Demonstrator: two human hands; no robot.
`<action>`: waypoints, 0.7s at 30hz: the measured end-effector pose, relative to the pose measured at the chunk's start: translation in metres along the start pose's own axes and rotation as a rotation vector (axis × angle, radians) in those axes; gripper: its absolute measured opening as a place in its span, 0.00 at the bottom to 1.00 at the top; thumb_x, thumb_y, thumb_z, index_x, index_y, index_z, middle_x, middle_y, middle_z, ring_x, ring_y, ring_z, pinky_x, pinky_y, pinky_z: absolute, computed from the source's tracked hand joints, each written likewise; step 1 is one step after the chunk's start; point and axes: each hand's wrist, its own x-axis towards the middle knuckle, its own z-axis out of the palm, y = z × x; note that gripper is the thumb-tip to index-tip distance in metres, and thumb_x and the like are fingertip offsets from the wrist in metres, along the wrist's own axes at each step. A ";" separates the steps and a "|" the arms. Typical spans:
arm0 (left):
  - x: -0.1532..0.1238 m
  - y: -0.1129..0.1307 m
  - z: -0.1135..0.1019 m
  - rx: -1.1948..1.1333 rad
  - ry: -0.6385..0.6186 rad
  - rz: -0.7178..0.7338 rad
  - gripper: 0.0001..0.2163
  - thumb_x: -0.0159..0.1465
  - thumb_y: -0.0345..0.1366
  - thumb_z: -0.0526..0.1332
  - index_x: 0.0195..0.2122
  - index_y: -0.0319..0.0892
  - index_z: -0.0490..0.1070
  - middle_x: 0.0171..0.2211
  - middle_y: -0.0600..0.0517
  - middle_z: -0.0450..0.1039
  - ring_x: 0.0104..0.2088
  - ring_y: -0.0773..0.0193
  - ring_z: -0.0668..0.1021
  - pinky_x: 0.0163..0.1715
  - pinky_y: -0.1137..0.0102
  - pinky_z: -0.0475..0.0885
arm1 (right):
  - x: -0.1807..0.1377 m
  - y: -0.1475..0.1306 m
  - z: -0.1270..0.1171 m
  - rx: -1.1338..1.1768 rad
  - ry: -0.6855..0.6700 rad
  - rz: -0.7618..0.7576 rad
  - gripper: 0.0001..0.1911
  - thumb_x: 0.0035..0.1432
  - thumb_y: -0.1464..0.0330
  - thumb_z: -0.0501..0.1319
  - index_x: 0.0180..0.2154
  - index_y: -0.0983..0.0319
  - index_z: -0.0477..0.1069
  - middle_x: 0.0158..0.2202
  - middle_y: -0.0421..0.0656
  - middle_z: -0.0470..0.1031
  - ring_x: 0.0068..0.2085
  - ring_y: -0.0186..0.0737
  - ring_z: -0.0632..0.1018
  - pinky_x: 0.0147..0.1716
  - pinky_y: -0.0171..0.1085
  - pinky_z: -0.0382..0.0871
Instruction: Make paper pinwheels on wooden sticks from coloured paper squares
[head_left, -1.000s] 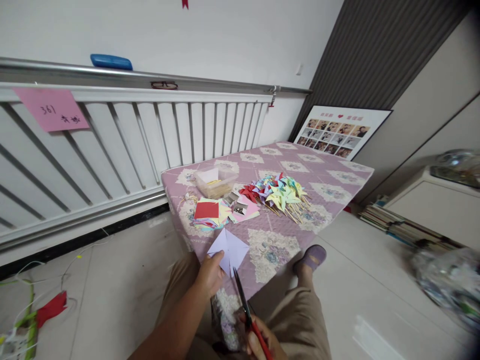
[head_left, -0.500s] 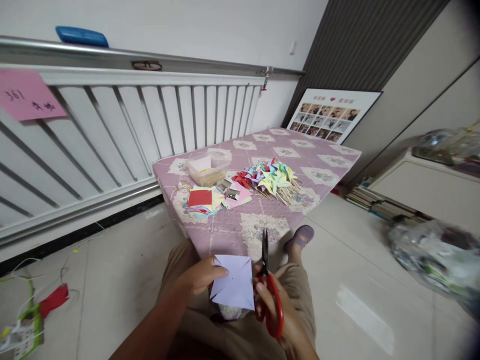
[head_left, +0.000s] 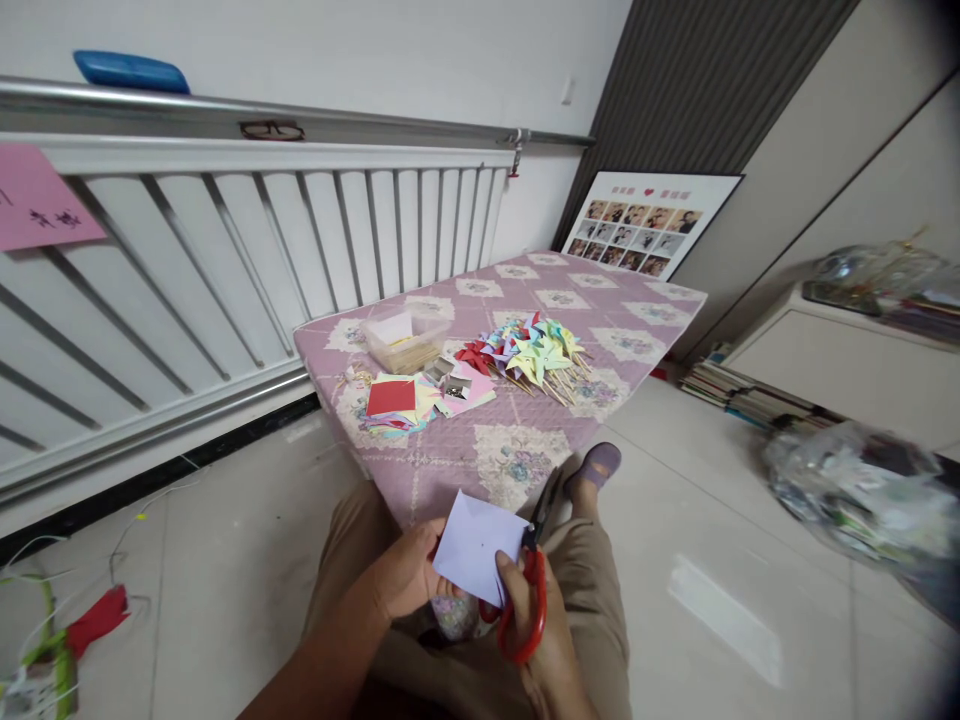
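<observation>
Two bare hands share one square lilac paper sheet (head_left: 480,530) over the lap. The left hand (head_left: 411,572) pinches its left side, with fingertips underneath. The right hand (head_left: 556,628) is wrapped around red-handled scissors with dark blades (head_left: 541,602), its thumb also pressed on the sheet's near right side. The blades point away past the sheet's right corner; how far they are parted, I cannot tell.

Work appears well advanced: beyond the grip and slightly right lies a heap of multicoloured paper pinwheels on thin wooden sticks (head_left: 541,358), seemingly finished. Plenty is left, though. Ahead and left of the grip sits a stack of square coloured paper sheets topped with red (head_left: 393,399), apparently unused; behind it, a clear plastic box (head_left: 376,346) holds loose pale wooden sticks (head_left: 412,360). The held sheet is flat and unfolded, marked by a dark dot near its middle; its corner cuts are too faint to count.
</observation>
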 end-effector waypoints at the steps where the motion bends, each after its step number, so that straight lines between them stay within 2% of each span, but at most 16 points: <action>1: -0.002 -0.004 0.003 0.004 -0.112 -0.046 0.27 0.47 0.50 0.71 0.43 0.36 0.76 0.35 0.39 0.77 0.31 0.54 0.77 0.27 0.67 0.70 | 0.001 -0.001 0.001 0.008 0.023 -0.019 0.17 0.49 0.61 0.68 0.38 0.57 0.65 0.28 0.36 0.72 0.22 0.34 0.71 0.19 0.32 0.66; 2: -0.003 -0.010 0.005 0.007 -0.185 -0.064 0.28 0.47 0.50 0.71 0.44 0.37 0.75 0.37 0.39 0.77 0.33 0.56 0.77 0.29 0.68 0.70 | 0.002 -0.001 0.002 0.012 0.042 -0.038 0.16 0.49 0.61 0.68 0.37 0.57 0.65 0.28 0.36 0.72 0.23 0.35 0.72 0.20 0.33 0.68; 3: -0.004 -0.016 0.008 0.007 -0.202 -0.049 0.27 0.48 0.49 0.71 0.45 0.38 0.75 0.39 0.40 0.77 0.34 0.58 0.77 0.30 0.69 0.69 | 0.003 -0.001 0.003 0.013 0.060 -0.059 0.15 0.49 0.61 0.68 0.36 0.57 0.65 0.28 0.36 0.72 0.25 0.36 0.73 0.23 0.33 0.70; 8: -0.002 -0.042 0.022 -0.097 -0.026 0.133 0.17 0.53 0.39 0.69 0.44 0.41 0.74 0.42 0.44 0.77 0.39 0.58 0.77 0.34 0.69 0.70 | 0.006 0.000 0.004 -0.031 0.081 -0.151 0.14 0.52 0.61 0.66 0.38 0.59 0.66 0.31 0.38 0.75 0.32 0.40 0.76 0.33 0.37 0.73; 13: -0.002 -0.042 0.028 -0.215 -0.007 0.152 0.17 0.54 0.44 0.68 0.44 0.43 0.75 0.47 0.44 0.76 0.49 0.54 0.75 0.43 0.65 0.70 | 0.005 -0.005 0.009 -0.018 0.116 -0.200 0.17 0.51 0.62 0.66 0.42 0.58 0.65 0.35 0.39 0.76 0.36 0.42 0.77 0.38 0.38 0.74; 15: -0.003 -0.043 0.028 -0.205 0.011 0.154 0.17 0.53 0.44 0.69 0.42 0.43 0.75 0.46 0.45 0.76 0.47 0.54 0.75 0.41 0.66 0.70 | 0.004 -0.006 0.012 -0.007 0.130 -0.205 0.17 0.51 0.62 0.66 0.41 0.58 0.65 0.35 0.39 0.76 0.35 0.42 0.78 0.37 0.38 0.75; 18: -0.003 -0.047 0.032 -0.124 0.100 0.183 0.16 0.51 0.41 0.71 0.39 0.42 0.75 0.40 0.46 0.78 0.39 0.58 0.78 0.33 0.69 0.70 | 0.004 -0.005 0.013 -0.012 0.121 -0.195 0.16 0.52 0.61 0.66 0.40 0.57 0.64 0.33 0.38 0.75 0.34 0.41 0.78 0.35 0.37 0.75; 21: 0.000 -0.047 0.037 -0.065 0.181 0.202 0.17 0.51 0.40 0.70 0.41 0.40 0.74 0.39 0.45 0.78 0.36 0.58 0.78 0.31 0.69 0.70 | 0.003 -0.001 0.011 -0.047 0.084 -0.180 0.18 0.52 0.61 0.66 0.42 0.56 0.64 0.34 0.38 0.76 0.35 0.42 0.78 0.37 0.40 0.75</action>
